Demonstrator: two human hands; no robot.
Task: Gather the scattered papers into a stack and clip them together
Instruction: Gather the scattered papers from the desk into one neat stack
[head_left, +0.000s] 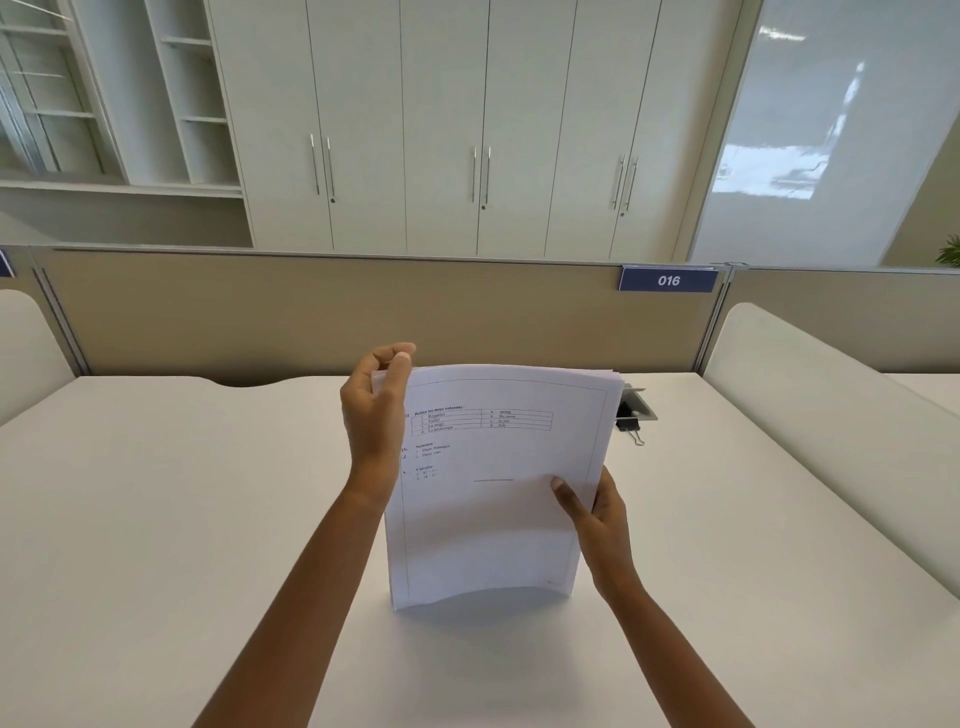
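Note:
A stack of white printed papers stands upright on its bottom edge on the white desk, its top curving toward me. My left hand pinches the stack's top left corner between thumb and fingers. Gripping the right edge lower down is my right hand, thumb on the front sheet. A black binder clip lies on the desk just behind the stack's right edge, apart from both hands and partly hidden by the papers.
A metal cable port is set in the desk by the clip. A beige partition with a blue "016" tag closes the desk's far side. White side panels stand left and right. Cabinets line the wall behind.

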